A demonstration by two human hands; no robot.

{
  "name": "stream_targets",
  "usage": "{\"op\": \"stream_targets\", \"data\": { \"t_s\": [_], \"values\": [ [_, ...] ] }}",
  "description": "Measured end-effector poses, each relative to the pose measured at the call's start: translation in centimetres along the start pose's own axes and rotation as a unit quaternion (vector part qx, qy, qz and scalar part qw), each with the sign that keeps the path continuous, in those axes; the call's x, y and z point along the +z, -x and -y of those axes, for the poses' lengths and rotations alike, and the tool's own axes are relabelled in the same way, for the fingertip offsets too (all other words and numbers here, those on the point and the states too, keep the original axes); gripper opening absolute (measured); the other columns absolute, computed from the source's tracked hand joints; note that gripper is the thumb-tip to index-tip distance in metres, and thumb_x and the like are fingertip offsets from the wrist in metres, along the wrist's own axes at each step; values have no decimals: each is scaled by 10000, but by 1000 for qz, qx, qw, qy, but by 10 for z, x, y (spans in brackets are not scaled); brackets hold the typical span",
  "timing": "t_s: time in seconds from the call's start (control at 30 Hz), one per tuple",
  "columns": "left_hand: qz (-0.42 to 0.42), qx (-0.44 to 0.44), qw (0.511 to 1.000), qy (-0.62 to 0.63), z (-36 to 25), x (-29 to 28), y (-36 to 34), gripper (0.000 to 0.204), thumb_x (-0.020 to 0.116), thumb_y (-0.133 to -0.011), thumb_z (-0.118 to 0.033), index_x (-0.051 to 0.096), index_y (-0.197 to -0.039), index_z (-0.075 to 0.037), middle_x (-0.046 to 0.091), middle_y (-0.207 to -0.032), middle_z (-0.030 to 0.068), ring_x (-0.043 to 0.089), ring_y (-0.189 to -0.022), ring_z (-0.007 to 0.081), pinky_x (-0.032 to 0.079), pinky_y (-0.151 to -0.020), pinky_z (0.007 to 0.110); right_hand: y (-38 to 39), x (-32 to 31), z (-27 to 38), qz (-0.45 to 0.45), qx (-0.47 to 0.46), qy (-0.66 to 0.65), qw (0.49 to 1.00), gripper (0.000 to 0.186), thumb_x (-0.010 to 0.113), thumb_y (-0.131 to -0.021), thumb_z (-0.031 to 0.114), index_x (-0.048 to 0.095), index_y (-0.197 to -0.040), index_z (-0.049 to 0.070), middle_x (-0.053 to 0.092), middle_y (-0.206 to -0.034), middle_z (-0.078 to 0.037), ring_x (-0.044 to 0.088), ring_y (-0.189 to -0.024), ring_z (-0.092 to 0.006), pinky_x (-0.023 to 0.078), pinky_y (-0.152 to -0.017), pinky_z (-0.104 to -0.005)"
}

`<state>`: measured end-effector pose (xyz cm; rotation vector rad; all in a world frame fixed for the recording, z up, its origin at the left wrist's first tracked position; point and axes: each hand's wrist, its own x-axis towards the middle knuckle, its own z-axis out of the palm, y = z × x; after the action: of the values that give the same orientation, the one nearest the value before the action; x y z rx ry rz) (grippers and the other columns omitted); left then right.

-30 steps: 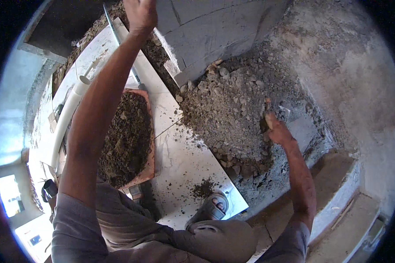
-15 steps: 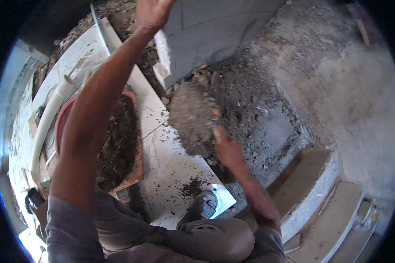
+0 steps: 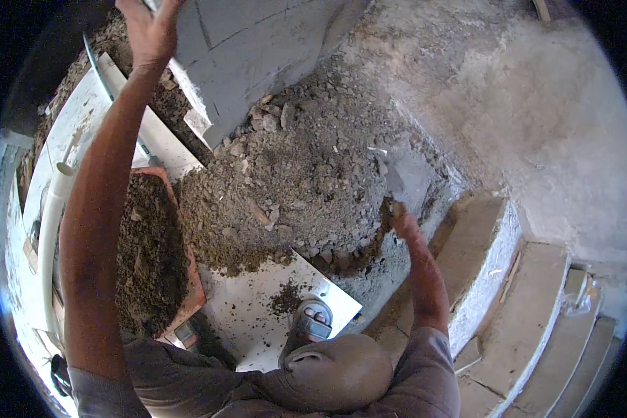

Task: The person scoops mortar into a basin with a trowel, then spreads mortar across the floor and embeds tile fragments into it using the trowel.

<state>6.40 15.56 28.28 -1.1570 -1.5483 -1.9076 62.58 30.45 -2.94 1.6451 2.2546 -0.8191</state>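
Observation:
At the top left my left hand (image 3: pixel 150 31) is closed around the pale edge of a grey wall panel (image 3: pixel 258 49), its fingertips cut off by the picture's rim. My right hand (image 3: pixel 405 221) grips a trowel (image 3: pixel 393 180) by its handle, most of which the fingers hide. The trowel's dull grey blade points away, at the right side of a heap of loose soil and rubble (image 3: pixel 285 174). That heap spreads left over white tile (image 3: pixel 240 299) up to a reddish tub (image 3: pixel 196 296) filled with dark soil (image 3: pixel 150 254).
Dusty steps (image 3: pixel 508 313) with white edges descend at the lower right. A cream pipe (image 3: pixel 51 237) and a long thin metal bar (image 3: pixel 99 66) lie on the left. My sandalled foot (image 3: pixel 312 319) stands on the tile beside scattered crumbs of soil.
My right hand has moved right with the trowel, away from the tile. Soil that was blurred in motion now lies spread against the tub. The view has shifted; my left hand stays at the panel.

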Motion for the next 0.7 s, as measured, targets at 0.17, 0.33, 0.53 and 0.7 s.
{"op": "stream_targets", "data": {
  "t_s": [0.17, 0.33, 0.53, 0.7],
  "values": [
    [25, -19, 999, 25, -9, -9, -2, 832, 599, -720, -448, 190, -1323, -47, 285, -1286, 159, 290, -1188, 280, 246, -969, 395, 37, -5, 47, 82, 1, 87, 993, 526, 435, -803, 172, 279, -1281, 19, 424, -1240, -179, 412, -1133, -336, 396, -887, -378],
    [20, -31, 998, 55, -11, 5, 1, 841, 597, -723, -452, 177, -1327, -44, 273, -1293, 176, 289, -1190, 298, 250, -967, 399, 82, 44, 19, 35, -250, 51, 966, 551, 498, -786, 195, 294, -1271, 33, 498, -1082, -166, 506, -913, -287, 444, -747, -331],
    [12, -4, 1000, 3, -4, -9, -1, 853, 588, -717, -484, 182, -1323, -43, 295, -1272, 178, 304, -1176, 297, 248, -967, 394, 136, 48, 106, 7, -173, 6, 985, 555, 509, -751, 143, 317, -1256, 18, 548, -1028, -169, 550, -923, -294, 446, -784, -348],
    [8, -1, 1000, -8, -4, -7, -1, 832, 583, -728, -480, 192, -1319, -44, 307, -1263, 167, 315, -1168, 286, 250, -966, 382, 175, 43, 175, -9, -158, -52, 986, 588, 492, -743, 134, 279, -1272, -7, 563, -885, -283, 558, -824, -433, 468, -712, -442]
  ]
}}
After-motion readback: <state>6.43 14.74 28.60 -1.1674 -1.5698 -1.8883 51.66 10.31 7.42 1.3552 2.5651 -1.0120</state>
